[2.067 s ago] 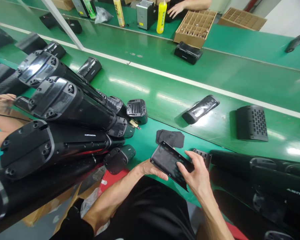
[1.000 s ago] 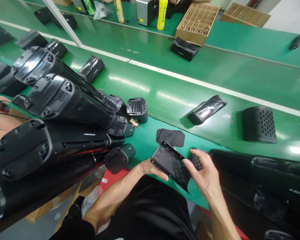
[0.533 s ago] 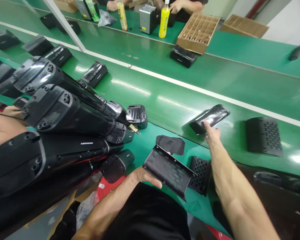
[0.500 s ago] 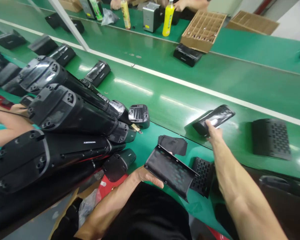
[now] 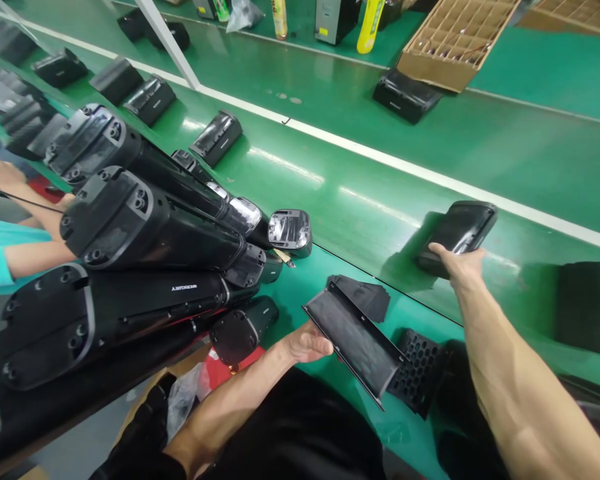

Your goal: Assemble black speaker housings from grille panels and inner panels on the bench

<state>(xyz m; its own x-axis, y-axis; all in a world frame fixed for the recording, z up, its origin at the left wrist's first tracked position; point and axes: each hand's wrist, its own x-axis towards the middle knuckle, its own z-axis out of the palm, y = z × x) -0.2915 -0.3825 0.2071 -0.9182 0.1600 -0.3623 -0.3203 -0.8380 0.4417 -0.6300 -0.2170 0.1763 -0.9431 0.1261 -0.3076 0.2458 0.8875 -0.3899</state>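
My left hand (image 5: 311, 343) grips a black curved plastic panel (image 5: 353, 343) by its near left edge, hollow side facing up. Reaching out over the green belt, my right hand (image 5: 464, 264) holds a glossy black plastic housing (image 5: 463, 227), with thumb on its near side and some fingers hidden. Thin black sheets (image 5: 373, 300) lie on the bench just beyond the panel. A black panel with a honeycomb grille (image 5: 417, 367) rests at the panel's right end, partly covered by it.
Long black speaker bodies (image 5: 165, 233) are stacked on the left. More black housings (image 5: 217, 138) sit along the green belt (image 5: 330, 220). A divided cardboard box (image 5: 437, 70) and a yellow bottle (image 5: 370, 27) stand across it. A co-worker's arm (image 5: 35, 200) shows at far left.
My right hand has moved right with the housing, which is turned differently now. My left hand has tilted the panel slightly. The whole view has shifted a little.
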